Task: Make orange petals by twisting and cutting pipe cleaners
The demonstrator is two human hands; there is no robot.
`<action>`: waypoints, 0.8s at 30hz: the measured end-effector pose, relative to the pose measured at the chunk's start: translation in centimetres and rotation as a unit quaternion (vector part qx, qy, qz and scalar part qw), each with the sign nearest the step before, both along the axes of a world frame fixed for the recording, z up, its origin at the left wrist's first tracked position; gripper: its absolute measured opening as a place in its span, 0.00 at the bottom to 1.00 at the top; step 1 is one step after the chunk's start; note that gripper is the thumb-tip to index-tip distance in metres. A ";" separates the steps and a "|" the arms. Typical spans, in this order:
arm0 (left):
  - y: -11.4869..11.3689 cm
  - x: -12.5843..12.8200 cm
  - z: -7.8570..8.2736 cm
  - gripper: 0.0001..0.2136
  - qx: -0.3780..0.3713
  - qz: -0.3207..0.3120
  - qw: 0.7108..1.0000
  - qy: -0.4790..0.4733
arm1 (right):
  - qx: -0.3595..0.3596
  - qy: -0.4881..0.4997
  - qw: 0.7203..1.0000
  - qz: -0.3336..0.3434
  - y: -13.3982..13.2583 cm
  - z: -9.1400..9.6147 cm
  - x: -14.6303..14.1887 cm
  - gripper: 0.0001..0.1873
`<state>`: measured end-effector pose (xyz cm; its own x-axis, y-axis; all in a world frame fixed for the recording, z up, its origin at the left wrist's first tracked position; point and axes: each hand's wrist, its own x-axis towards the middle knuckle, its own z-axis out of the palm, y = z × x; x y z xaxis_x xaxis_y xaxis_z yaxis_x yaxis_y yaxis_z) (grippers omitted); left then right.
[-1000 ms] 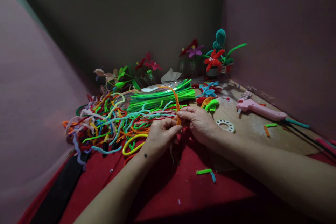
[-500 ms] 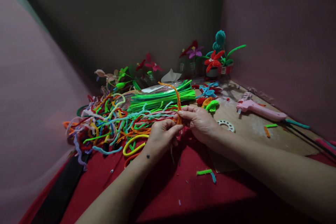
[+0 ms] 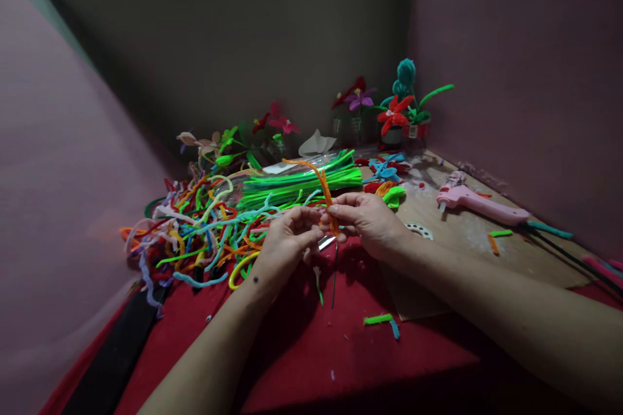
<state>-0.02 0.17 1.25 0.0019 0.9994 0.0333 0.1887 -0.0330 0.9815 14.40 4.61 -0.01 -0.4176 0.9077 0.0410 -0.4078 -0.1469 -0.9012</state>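
Observation:
Between the thumb and fingers of my right hand [image 3: 367,220] is an orange pipe cleaner [image 3: 325,181], folded into a bundle low down, with one long end curving up and to the left. My left hand [image 3: 289,243] is just left of the bundle, its thumb and forefinger apart with a gap between them; its other fingers are partly hidden. Below the hands, a thin dark stem [image 3: 334,279] points down. Near it lie a shiny strip [image 3: 327,243] and a small pale piece with a green end [image 3: 318,288].
A tangle of coloured pipe cleaners [image 3: 195,227] spreads at left, with a green bundle [image 3: 302,183] behind my hands. Pipe-cleaner flowers [image 3: 393,113] stand along the back. A pink glue gun [image 3: 481,205] lies on the board [image 3: 452,259] at right, beside a white ring [image 3: 419,231].
My left hand has drawn back a little to the left and its fingers have loosened from the orange bundle. The orange end has tilted left. The shiny strip now shows below the hands.

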 end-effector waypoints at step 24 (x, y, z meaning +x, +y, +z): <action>0.2 -1.9 0.6 0.05 0.281 -0.015 0.928 0.243 | -0.004 -0.081 0.983 0.162 -0.2 -0.3 0.1 0.10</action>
